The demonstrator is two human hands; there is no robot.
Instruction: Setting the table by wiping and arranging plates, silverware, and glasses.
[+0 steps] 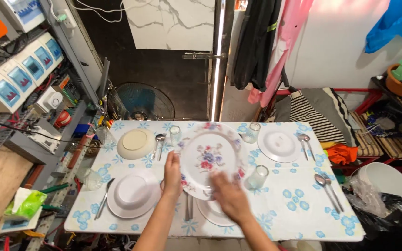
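Both hands on a floral platter above a laid table.

The left hand [172, 175] grips the platter [209, 159] at its 9 o'clock rim, fingers curled over the edge. The right hand [229, 195] is blurred at 5 o'clock; its grip cannot be told. A glass [257, 176] stands just beside at 3 o'clock, a white plate [133, 193] at 8 o'clock.

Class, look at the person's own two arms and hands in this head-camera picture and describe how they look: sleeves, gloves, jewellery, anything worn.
Both forearms are bare right up to the bottom edge of the picture, so no sleeves show. The left hand wears no glove, and no ring, watch or bracelet can be seen on it. The right hand is bare too, but motion-blurred, so small jewellery cannot be ruled out there.
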